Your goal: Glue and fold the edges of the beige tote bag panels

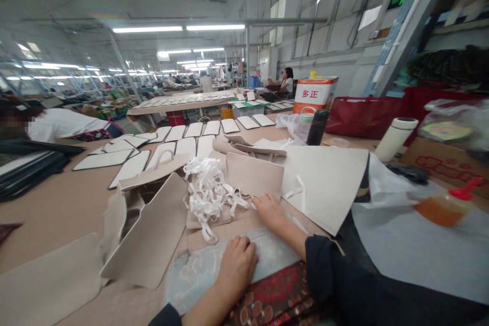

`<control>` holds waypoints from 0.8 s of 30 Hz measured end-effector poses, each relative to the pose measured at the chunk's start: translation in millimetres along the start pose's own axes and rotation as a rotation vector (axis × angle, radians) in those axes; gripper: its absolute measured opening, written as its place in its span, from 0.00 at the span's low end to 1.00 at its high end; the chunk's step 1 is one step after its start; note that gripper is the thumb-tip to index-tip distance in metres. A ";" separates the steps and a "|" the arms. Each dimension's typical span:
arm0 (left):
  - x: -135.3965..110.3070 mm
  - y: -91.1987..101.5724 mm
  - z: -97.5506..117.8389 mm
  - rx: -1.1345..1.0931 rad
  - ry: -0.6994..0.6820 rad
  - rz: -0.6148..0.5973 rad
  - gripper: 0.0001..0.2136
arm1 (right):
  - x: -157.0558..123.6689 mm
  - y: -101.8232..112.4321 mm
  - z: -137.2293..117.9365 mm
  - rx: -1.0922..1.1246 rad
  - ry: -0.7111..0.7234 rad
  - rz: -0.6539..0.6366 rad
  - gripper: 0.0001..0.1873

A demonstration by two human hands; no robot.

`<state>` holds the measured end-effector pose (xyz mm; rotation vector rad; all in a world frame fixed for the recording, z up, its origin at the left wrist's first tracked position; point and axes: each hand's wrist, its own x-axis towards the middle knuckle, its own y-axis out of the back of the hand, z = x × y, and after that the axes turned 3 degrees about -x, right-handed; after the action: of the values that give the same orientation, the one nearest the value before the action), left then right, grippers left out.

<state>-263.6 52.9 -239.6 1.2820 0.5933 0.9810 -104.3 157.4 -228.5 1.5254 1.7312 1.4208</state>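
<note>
My right hand [270, 212] reaches forward to the lower edge of a beige panel [255, 173]. Its fingertips are pinched together on a bit of white tape. Just left of it lies a tangled heap of narrow white tape [206, 186]. Nearer to me, my left hand [239, 260] rests on a clear plastic sheet [198, 275], fingers curled and pressed together; their undersides are hidden. To the left, a folded beige bag piece [148, 239] stands partly raised. A large beige sheet [324, 178] lies on the right with a short loop of tape on it.
White panels with dark edges [175, 133] lie in rows across the brown table [87, 204]. On the right stand a black bottle [318, 127], a pale flask [396, 140] and a squeeze bottle [446, 209] of orange liquid. A co-worker [64, 125] bends over at left.
</note>
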 end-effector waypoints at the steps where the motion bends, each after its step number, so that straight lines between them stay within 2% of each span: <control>1: -0.9 1.4 -1.0 -0.062 0.020 0.014 0.08 | 1.1 -1.8 0.8 0.041 -0.014 0.022 0.13; 5: 1.3 6.1 -4.6 -0.462 0.148 0.114 0.11 | -7.8 5.8 -0.6 0.261 -0.075 0.070 0.11; 8: 10.8 9.0 -3.1 -0.940 0.318 0.141 0.17 | -24.7 14.5 -14.2 0.428 -0.068 0.036 0.11; 11: 19.9 13.0 1.4 -1.484 0.449 0.067 0.23 | -44.5 13.9 -37.0 0.752 -0.085 -0.110 0.09; 14: 23.1 21.1 0.6 -1.852 0.518 0.042 0.16 | -59.8 9.4 -51.9 1.004 -0.167 -0.284 0.11; 16: 23.6 30.3 -6.8 -1.992 0.620 0.107 0.08 | -65.6 9.4 -49.4 0.946 -0.221 -0.314 0.12; 19: 26.5 49.0 -27.2 -2.097 0.723 0.245 0.03 | -68.0 14.9 -27.1 0.763 -0.285 -0.341 0.12; 21: 29.7 62.4 -43.7 -2.079 0.725 0.290 0.04 | -66.6 20.2 -5.5 0.599 -0.270 -0.286 0.11; 24: 32.6 78.2 -66.3 -2.001 0.706 0.365 0.03 | -62.8 27.0 23.8 0.409 -0.196 -0.121 0.10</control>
<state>-323.6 113.9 -174.4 -0.8043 -0.2875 1.5547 -52.9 106.7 -232.6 1.6617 2.0338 0.8591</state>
